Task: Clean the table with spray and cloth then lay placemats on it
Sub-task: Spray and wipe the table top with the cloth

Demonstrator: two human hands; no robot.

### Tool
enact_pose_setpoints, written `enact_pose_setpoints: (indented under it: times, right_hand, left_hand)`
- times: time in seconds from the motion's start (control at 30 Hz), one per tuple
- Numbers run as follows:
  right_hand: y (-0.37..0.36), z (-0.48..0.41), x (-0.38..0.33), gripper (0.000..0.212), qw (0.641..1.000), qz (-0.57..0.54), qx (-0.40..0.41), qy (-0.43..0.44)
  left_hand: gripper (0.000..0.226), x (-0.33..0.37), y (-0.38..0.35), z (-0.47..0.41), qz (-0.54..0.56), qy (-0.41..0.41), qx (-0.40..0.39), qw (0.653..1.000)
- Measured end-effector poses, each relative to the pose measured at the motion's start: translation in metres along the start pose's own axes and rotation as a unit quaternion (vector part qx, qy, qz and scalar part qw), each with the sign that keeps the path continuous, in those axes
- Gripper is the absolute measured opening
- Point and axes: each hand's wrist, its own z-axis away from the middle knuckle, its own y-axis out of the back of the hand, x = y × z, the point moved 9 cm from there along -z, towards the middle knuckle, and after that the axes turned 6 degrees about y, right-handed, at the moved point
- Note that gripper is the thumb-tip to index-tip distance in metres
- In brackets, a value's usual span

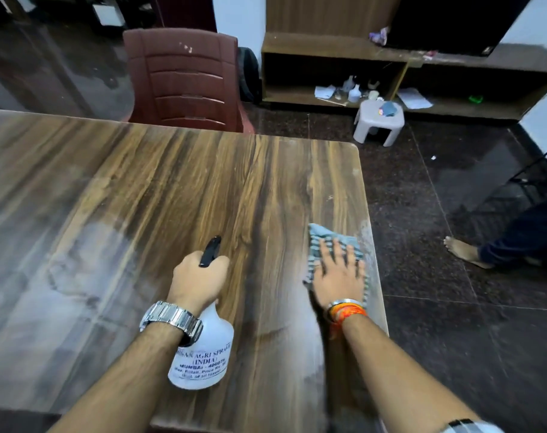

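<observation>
Wood-grain table (159, 195) under both hands, wet and smeared in pale patches left of the left hand and along the edge beside the right. Left hand (198, 281) curled tight around the neck of a white bottle (203, 354), wrist banded by a metal watch (172, 321); black nozzle (210, 250) poking forward past the knuckles, bottle body hanging below the wrist, printed label facing up. Whether the bottle touches the table: cannot tell. Right hand (339, 276) flat and spread wide, palm down, pressing a grey-blue cloth (325, 237) onto the tabletop near its right edge; cloth showing beyond the fingertips and at both sides of the palm, fingers not gripping. Orange threads and a bangle (345, 307) at that wrist. Both hands near each other, bottle hand to the left, bare wood between them. Beyond the hands, past the far table edge, a brown plastic chair (184, 79). Farther right, on the dark floor, a small white stool (379, 121) before a low wooden shelf (328, 45). Off to the right of the cloth hand, another person's bare foot (463, 250) on the tiles.
</observation>
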Motion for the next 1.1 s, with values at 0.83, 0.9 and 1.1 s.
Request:
enact_pose_setpoints:
  times: [0.83,0.9,1.1]
  right_hand:
    - [-0.016,0.028,-0.1,0.056,0.996,-0.016,-0.048,0.072]
    - [-0.026,0.037,-0.139,0.055,0.993,-0.025,-0.061,0.1]
    - [-0.061,0.073,-0.289,0.056,0.978,-0.027,-0.078,0.191]
  left_hand:
    - [0.022,-0.126,0.127,0.075,0.026,0.048,0.129,0.99]
    - [0.022,-0.138,0.142,0.071,0.029,0.05,0.136,0.989]
    - [0.022,-0.178,0.205,0.06,0.028,0.033,0.162,0.986]
